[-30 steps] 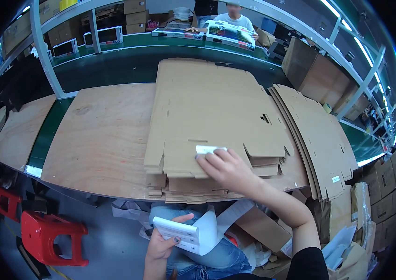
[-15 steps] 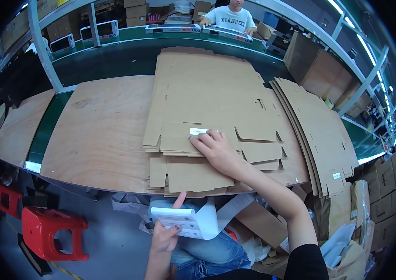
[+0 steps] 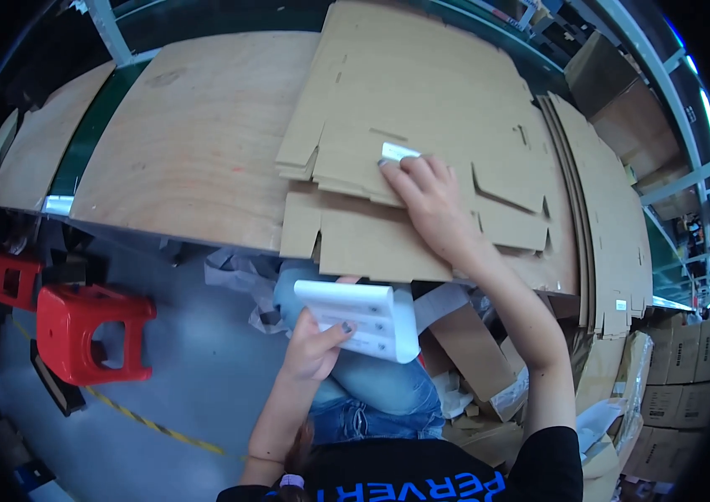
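My right hand [image 3: 437, 205] rests on the top sheet of a stack of flat brown cardboard box blanks [image 3: 405, 84]. Its fingers are bent but apart, with the fingertips at the lower edge of a small white label [image 3: 399, 151], just below a slot in the cardboard. The label lies against the sheet, partly covered by the fingers. Above my lap, my left hand [image 3: 315, 345] grips a strip of white labels [image 3: 363, 314] with the thumb across its printed face. The strip curls back at its right side.
More box blanks [image 3: 602, 209] lean in a pile at the right, one bearing a label. Bare plywood [image 3: 196, 125] covers the table's left part. Red stools [image 3: 91, 335] stand on the floor at left. Cardboard scraps [image 3: 476, 351] and stacked cartons [image 3: 677, 368] are at lower right.
The view has tilted down, so the table sits higher and the person across the line is out of sight. My right hand stays at the label; my left still holds the strip.
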Available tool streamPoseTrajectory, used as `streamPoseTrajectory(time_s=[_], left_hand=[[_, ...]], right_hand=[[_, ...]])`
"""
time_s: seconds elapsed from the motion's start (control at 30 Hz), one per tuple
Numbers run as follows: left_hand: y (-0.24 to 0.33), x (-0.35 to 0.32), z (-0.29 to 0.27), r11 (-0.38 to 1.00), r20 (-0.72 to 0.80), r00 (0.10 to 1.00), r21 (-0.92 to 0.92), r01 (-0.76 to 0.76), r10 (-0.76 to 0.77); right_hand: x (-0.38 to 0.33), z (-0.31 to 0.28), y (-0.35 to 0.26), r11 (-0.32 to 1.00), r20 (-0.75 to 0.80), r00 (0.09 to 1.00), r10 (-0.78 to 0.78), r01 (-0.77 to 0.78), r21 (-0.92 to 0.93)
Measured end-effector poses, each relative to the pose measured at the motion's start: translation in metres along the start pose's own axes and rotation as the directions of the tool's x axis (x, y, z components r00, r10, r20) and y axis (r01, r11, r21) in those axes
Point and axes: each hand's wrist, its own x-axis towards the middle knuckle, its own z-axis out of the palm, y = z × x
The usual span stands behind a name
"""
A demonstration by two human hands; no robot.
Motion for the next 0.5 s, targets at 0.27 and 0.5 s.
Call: streamPoseTrajectory(time_s=[0.27,0.5], left_hand=[[-0.006,-0.016,-0.016,0.981,0.07,0.991,-0.168,-0.1,0.113],[0.001,-0.018,-0.019,0.983,-0.055,0.992,0.142,0.117,-0.11]], right_hand=[[-0.008,-0.017,-0.018,1.0,0.073,0.997,-0.021,0.02,0.01],[-0.007,-0.029,0.012,0.988,0.094,0.988,-0.126,0.133,-0.074]])
